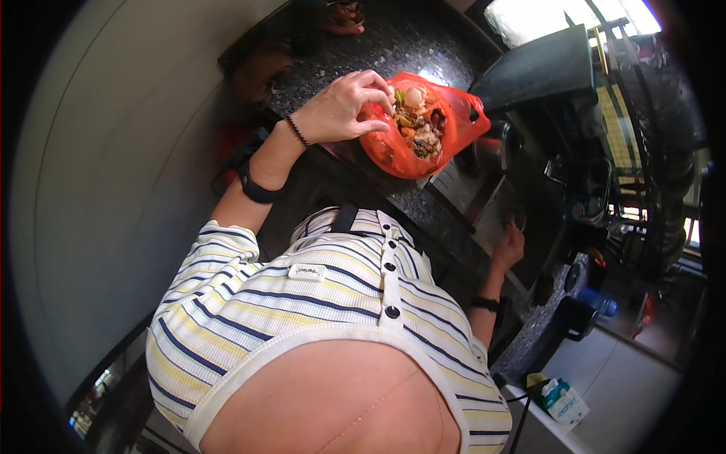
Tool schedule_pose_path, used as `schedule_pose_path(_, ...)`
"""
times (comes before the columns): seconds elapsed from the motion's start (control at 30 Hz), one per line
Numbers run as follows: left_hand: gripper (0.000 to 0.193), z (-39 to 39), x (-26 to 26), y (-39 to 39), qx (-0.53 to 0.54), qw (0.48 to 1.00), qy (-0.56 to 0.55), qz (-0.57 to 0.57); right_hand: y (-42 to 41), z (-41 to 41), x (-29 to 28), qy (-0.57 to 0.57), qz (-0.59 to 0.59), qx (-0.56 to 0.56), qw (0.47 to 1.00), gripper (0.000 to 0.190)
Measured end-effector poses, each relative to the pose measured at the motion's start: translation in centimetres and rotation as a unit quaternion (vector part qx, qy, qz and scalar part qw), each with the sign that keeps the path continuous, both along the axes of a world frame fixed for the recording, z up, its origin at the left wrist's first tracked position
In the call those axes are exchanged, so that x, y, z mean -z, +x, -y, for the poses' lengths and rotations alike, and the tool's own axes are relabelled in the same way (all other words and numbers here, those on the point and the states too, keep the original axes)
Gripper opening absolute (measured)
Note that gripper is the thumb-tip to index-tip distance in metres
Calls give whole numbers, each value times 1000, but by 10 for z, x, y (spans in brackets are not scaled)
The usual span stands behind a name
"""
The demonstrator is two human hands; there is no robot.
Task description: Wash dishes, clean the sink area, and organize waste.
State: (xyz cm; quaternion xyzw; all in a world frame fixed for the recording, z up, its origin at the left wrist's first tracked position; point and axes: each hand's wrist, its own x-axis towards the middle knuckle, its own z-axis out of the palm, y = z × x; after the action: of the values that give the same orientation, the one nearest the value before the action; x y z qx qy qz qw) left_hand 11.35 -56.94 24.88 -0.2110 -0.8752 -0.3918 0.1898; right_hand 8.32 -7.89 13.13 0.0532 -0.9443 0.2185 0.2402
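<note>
A translucent red plastic bag (385,156) stands on the dark speckled stone counter (317,71), its mouth spread wide. Inside it lie mixed food scraps (422,127), with a pale rounded piece like an eggshell (414,97) on top. My left hand (349,108) reaches over the bag's left rim, fingers curled and thumb apart from them. Whether it pinches the film or a scrap is unclear. Lower on the right, my right hand (509,248) is over the sink (536,238), fingertips at a dim round object (513,217). Shadow hides whether it holds that object.
A bowl of food (345,16) sits at the counter's far end. Beyond the bag stands a dark upright panel (536,68). Toward the right are a black rack (590,187), a blue bottle (598,302) and a tissue pack (565,402). A pale wall (113,142) borders the left.
</note>
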Motion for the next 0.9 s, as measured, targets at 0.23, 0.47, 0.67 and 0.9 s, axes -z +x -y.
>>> schedule_pose_path(0.23,14,-8,9,-12,-16,998,16,-56,-11,157,-133,-275,-51,-207,937,16)
schedule_pose_path(0.47,12,-24,-1,-6,-9,996,2,-92,-46,262,-86,-727,431,-111,523,23)
schedule_pose_path(0.67,12,-23,0,6,-35,995,0,-93,-66,250,-40,-790,488,-27,370,20)
schedule_pose_path(0.9,28,-37,-6,-5,-87,994,59,-39,-51,215,-96,-760,450,-137,449,17)
